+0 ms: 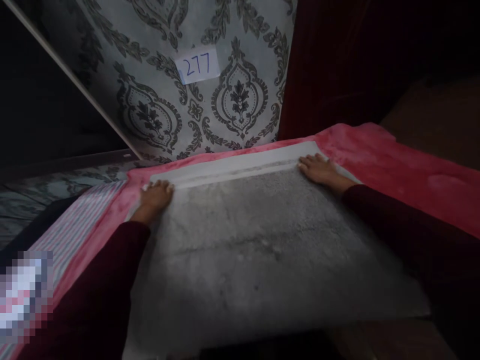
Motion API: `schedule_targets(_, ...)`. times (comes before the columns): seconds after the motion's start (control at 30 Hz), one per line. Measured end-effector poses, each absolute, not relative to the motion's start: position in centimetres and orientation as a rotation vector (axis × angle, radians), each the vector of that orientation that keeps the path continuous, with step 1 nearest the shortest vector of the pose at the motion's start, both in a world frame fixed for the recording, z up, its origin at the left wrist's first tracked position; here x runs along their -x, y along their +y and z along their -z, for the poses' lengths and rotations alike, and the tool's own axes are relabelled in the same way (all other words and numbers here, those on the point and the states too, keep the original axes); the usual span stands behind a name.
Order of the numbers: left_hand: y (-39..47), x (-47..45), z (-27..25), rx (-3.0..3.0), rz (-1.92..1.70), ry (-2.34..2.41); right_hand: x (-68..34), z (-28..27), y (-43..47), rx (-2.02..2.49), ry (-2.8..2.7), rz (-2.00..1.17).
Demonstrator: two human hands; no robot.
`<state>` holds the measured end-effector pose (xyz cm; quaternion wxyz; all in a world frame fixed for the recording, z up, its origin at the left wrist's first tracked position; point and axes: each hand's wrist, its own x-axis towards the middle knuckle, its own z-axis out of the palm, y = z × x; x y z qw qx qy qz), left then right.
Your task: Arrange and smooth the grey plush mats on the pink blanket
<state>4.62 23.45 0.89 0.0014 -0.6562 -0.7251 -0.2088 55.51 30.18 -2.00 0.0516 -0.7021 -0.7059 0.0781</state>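
Note:
A large grey mat [240,215], apparently of fleecy cloth, lies spread out before me. Its far edge is turned over as a white strip [232,167]. At the far left corner, my left hand [155,197] rests palm down on the cloth, fingers slightly apart. My right hand [318,169] lies flat across the far right end of the strip, its fingers spread. Faint creases run across the grey surface. Beneath the mat is a pink plush blanket [397,170], showing along the far side and at both sides.
A patterned wall [240,100] rises directly behind the far edge, with a white paper [198,65] marked 277 on it. Striped fabric [82,220] lies at the left. A dark red panel [318,75] stands at the right of the wall. A blurred-out patch covers the lower left.

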Motion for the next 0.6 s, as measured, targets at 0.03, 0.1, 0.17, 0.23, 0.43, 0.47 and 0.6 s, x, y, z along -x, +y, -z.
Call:
schedule_targets(0.03,22.6,-6.4,-0.5,2.146,0.611,-2.224,-53.6,2.2,28.0,2.017,-2.236,-0.213)
schedule_targets(0.1,19.9,-10.2,0.8,2.369,0.511,-2.074,-50.0,3.4,22.9,1.684,-2.462,-0.172)
schedule_targets(0.17,16.6,-13.7,2.5,2.807,0.280,-1.694,-47.1,5.0,18.0,1.299,-2.669,-0.177)
schedule_targets(0.23,13.4,-15.6,3.9,2.930,0.214,-1.541,-45.9,6.3,14.5,1.132,-2.734,-0.187)
schedule_targets(0.43,8.1,-8.6,3.9,2.463,0.135,-2.007,-55.3,6.6,12.1,1.686,-2.511,-0.140)
schedule_targets(0.47,7.2,-6.6,3.5,2.330,0.204,-2.134,-57.9,6.4,11.7,1.855,-2.407,-0.118)
schedule_targets(0.6,3.4,-0.9,2.3,1.876,0.518,-2.450,-65.7,5.8,9.1,2.264,-1.989,-0.069)
